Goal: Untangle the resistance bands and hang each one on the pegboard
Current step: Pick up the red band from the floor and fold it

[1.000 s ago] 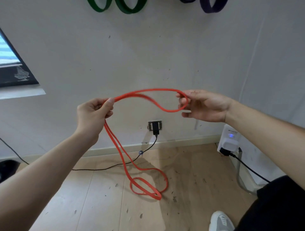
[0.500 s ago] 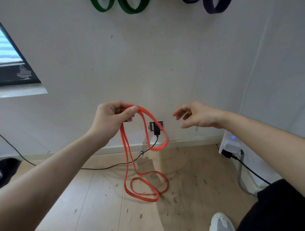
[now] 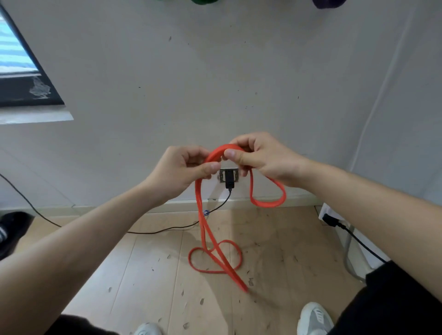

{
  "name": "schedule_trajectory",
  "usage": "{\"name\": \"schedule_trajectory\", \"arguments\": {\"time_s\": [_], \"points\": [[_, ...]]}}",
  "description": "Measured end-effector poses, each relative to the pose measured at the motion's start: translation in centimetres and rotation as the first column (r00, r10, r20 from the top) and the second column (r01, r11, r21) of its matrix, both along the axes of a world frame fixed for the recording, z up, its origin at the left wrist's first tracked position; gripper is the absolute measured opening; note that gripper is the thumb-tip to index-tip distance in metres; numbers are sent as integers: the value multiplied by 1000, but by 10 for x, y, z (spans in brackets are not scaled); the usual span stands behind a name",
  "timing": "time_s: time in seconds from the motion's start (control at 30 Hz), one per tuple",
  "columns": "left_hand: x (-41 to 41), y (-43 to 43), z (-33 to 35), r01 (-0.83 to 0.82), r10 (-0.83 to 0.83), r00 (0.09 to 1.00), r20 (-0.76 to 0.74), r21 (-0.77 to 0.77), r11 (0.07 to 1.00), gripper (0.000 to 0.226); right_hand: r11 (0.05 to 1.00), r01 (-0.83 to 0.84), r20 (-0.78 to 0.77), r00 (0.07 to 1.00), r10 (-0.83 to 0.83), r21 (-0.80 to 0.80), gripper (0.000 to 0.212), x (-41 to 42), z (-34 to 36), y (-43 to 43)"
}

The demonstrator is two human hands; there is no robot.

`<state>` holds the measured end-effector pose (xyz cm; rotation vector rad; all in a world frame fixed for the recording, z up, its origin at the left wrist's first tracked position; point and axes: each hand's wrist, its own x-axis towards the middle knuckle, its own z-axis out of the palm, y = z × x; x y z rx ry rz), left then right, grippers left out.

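both hands on the red band (image 3: 200,205), right in front of the wall socket (image 3: 229,175). my left hand (image 3: 183,170) sits just left of the socket, fingers curled, thumb pressing the band against the index finger, so a pinch grip. my right hand (image 3: 264,159) is just above and right of the socket, with thumb and fingers pinching the top of the band's arch. the arch runs between my two hands, directly above the socket. from the right hand a short loop hangs down right of the socket. from the left hand the band drops straight down, left of the socket, and crosses the black cable (image 3: 167,230) that runs from the socket's plug out to the left. well below the socket the band reaches the wooden floor (image 3: 143,275) and curls into a loop there, one end stretching toward me. far above the socket, at the top edge, bits of a green band (image 3: 203,2) and a purple band (image 3: 328,3) show against the wall; can't tell what they hang from. low and right of the socket is a white box (image 3: 323,210) with a black plug in it. my white shoe (image 3: 315,318) is well below the socket.
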<state>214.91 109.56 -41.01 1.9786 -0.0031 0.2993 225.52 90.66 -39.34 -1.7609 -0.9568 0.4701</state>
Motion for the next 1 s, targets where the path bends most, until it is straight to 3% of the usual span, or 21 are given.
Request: {"name": "schedule_trajectory", "arguments": {"time_s": [0.27, 0.53, 0.63, 0.8, 0.9, 1.0], "points": [[5, -7, -7, 90, -88, 995, -46, 23, 996, 4, 944, 137, 115, 977, -179, 300, 18, 10, 32, -13], [9, -8, -7, 74, -76, 995, -68, -25, 997, 12, 860, 199, -8, 975, -221, 470, 17, 36, 44, -28], [8, -6, -1, 29, -34, 999, -36, -120, 992, 17, 909, 199, -12, 978, -209, 367, 19, 56, 39, -44], [6, 1, 4, -59, 44, 997, -60, -276, 959, 16, 996, 80, -42, 996, -82, -41, 22, 83, 16, -75], [5, 4, 8, -65, 41, 996, -80, -336, 940, 16, 951, -5, -6, 1000, 3, -308, 16, 84, 3, -77], [6, 2, 11, -40, 21, 998, -63, -324, 945, 18, 888, -88, -7, 995, 95, -451, 12, 76, -9, -65]]}}
